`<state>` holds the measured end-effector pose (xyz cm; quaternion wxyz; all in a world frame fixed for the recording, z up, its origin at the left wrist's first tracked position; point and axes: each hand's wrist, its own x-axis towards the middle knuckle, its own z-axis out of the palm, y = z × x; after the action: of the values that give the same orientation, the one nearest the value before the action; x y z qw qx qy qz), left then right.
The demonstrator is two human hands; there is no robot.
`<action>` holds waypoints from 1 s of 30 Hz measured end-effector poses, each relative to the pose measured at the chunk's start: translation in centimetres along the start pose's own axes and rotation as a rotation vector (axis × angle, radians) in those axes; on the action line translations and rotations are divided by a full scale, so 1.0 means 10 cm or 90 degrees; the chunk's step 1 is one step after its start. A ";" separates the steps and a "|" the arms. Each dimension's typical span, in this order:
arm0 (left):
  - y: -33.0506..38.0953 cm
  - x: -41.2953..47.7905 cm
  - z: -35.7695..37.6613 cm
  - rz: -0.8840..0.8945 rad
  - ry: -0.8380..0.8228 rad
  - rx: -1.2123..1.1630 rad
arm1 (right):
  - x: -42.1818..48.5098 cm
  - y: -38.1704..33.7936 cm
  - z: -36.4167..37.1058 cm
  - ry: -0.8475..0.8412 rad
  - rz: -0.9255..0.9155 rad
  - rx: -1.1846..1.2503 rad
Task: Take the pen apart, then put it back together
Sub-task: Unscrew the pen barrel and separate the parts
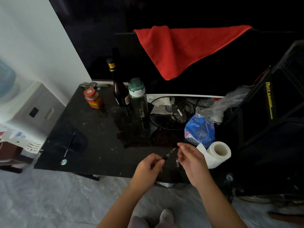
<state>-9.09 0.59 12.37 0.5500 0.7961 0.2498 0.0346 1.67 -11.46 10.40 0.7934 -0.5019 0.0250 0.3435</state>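
My left hand (150,165) grips the dark pen body (167,154) over the front of the black table (92,134), its tip end slanting up and to the right. My right hand (190,157) is just to the right of the tip, thumb and forefinger pinched on a tiny pen part (183,145). A second small metallic piece (177,162) shows below the right fingers; whether it lies on the table or is held I cannot tell.
A paper roll (217,153) and a blue plastic bag (199,129) lie right of my hands. Behind stand a green bottle (139,102), a dark glass bottle (119,86), an orange jar (93,98) and tangled cables (177,109). A red cloth (181,46) hangs above.
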 end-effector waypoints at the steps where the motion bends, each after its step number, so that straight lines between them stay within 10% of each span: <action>1: -0.01 0.00 -0.01 -0.007 0.005 -0.011 | 0.01 0.00 -0.01 0.006 0.000 0.006; 17: -0.26 -0.05 -0.20 -0.153 0.081 -0.181 | 0.31 0.85 -0.35 0.014 -0.028 -0.776; 30: -0.35 -0.09 -0.33 -0.182 0.118 -0.186 | 0.57 1.05 -0.25 -0.006 0.056 -0.930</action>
<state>-12.21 3.96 10.75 0.6334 0.6580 0.4020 0.0651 0.74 -7.79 -1.21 0.2422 -0.8999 -0.1940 0.3062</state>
